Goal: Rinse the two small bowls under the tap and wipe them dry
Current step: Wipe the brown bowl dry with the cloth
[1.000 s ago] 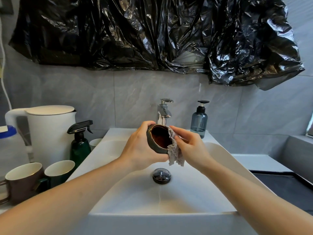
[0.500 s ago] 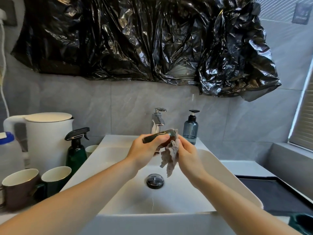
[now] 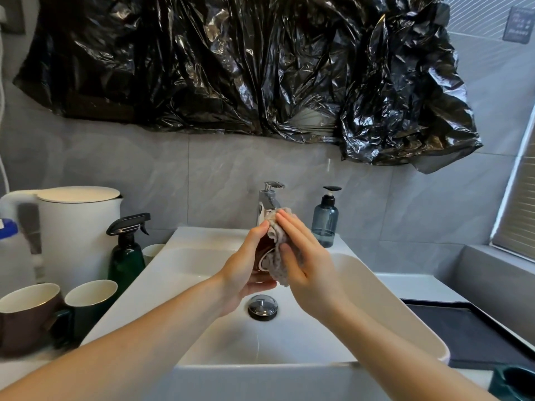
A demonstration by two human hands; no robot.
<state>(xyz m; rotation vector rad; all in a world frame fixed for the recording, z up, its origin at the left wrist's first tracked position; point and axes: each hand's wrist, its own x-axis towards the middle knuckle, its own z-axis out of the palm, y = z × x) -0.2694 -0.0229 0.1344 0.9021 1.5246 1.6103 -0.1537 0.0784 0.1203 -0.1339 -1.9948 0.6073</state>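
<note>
Over the white sink (image 3: pixel 376 299), my left hand (image 3: pixel 246 276) grips a small brown bowl (image 3: pixel 262 251), tipped on its side with its base ring facing right. My right hand (image 3: pixel 309 264) holds a grey cloth (image 3: pixel 276 269) against the bowl's underside, fingers stretched over the cloth and thumb pressing into it. Most of the bowl is hidden between the two hands. Just behind them stands the chrome tap (image 3: pixel 269 198), with no water running. A dark green vessel (image 3: pixel 514 383), possibly the other bowl, shows only its rim at the lower right corner.
A blue soap dispenser (image 3: pixel 324 224) stands right of the tap. Left of the sink are a green spray bottle (image 3: pixel 126 253), a white kettle (image 3: pixel 78 233), a brown mug (image 3: pixel 27 316) and a green mug (image 3: pixel 89 302). A black mat (image 3: pixel 463 331) lies on the right.
The bowl has turned from mouth-up-and-facing-me onto its side, base outward. My right hand has moved the cloth from the rim onto the underside. Both hands rose toward the tap.
</note>
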